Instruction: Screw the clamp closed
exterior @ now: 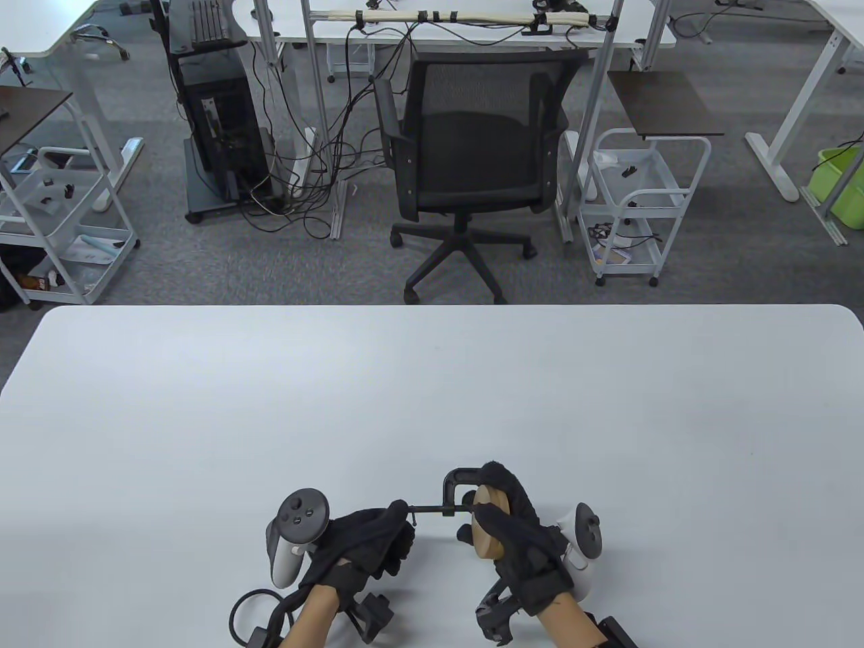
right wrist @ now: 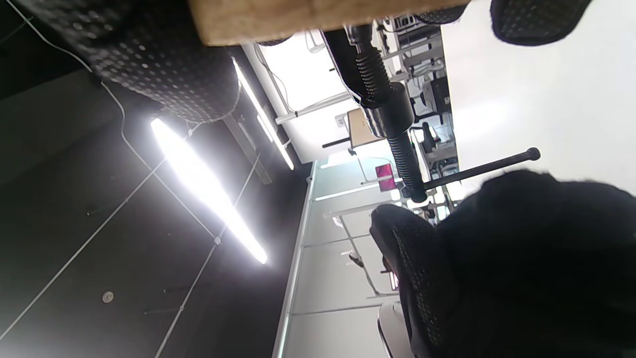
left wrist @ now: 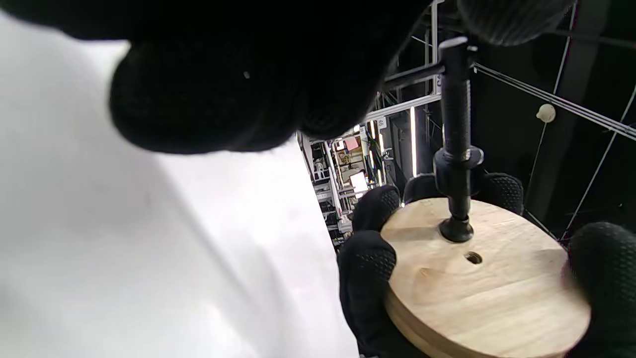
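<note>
Table view: a black metal C-clamp is held just above the near edge of a smooth white worktop, between 2 black knit-gloved hands. Its curved frame arches over a round, pale wooden disc, which the right hand grips by the rim, fingers wrapped over the top. A thin threaded screw runs sideways from the frame toward the left hand, whose curled fingers close around the screw's far end.

Left wrist view shows the screw's small round pad pressing on the disc's flat face, beside a small drilled hole. The wood is light, with visible grain and a layered edge.

Right wrist view shows the coarse thread and a slim sliding crossbar handle with a knobbed tip, just beyond the left fingers.
</note>
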{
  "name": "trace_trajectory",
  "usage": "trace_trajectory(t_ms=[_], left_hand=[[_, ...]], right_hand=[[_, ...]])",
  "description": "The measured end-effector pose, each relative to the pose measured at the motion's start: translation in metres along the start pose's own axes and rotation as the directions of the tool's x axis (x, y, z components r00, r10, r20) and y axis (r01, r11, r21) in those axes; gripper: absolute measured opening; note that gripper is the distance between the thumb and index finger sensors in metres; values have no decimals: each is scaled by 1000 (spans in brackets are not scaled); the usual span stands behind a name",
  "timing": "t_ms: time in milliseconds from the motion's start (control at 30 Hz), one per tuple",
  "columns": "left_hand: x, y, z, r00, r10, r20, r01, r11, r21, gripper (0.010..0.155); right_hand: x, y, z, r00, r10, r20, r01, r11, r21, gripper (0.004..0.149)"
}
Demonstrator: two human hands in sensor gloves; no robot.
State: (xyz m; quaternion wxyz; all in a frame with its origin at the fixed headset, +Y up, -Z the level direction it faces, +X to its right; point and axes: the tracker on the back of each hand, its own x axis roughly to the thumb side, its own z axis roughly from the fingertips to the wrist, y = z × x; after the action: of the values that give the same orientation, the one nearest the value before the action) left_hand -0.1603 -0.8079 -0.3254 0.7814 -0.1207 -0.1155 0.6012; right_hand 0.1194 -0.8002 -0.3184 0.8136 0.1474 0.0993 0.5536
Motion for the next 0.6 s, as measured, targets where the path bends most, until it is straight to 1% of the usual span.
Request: trace_trajectory(t_ms=[133, 200, 300, 367, 467, 600], left_hand=[[-1, 1, 0, 999, 52, 6, -52, 999, 6, 72], [0, 2, 0, 998, 60, 36, -61, 998, 26, 69], [1, 2, -1, 995, 73, 71, -74, 997, 17, 67], [3, 2, -1, 992, 73, 105, -76, 997, 27, 66], [8, 2, -1, 985, 47, 164, -57, 997, 55, 63], [15, 4, 1, 972, -3, 235, -20, 995, 94, 54]], right_hand=[[-1, 3, 0, 1000, 10, -9, -9, 1000, 14, 76], [-1, 3, 0, 1000, 5, -12, -5, 1000, 26, 76], [-2, 4, 0, 1000, 19, -12, -19, 1000, 20, 76], [-2, 5, 0, 1000, 17, -16, -16, 1000, 21, 76], [-2, 5, 0, 1000, 19, -17, -19, 1000, 18, 76], [-3, 5, 0, 1000, 25, -19, -25, 1000, 18, 76]])
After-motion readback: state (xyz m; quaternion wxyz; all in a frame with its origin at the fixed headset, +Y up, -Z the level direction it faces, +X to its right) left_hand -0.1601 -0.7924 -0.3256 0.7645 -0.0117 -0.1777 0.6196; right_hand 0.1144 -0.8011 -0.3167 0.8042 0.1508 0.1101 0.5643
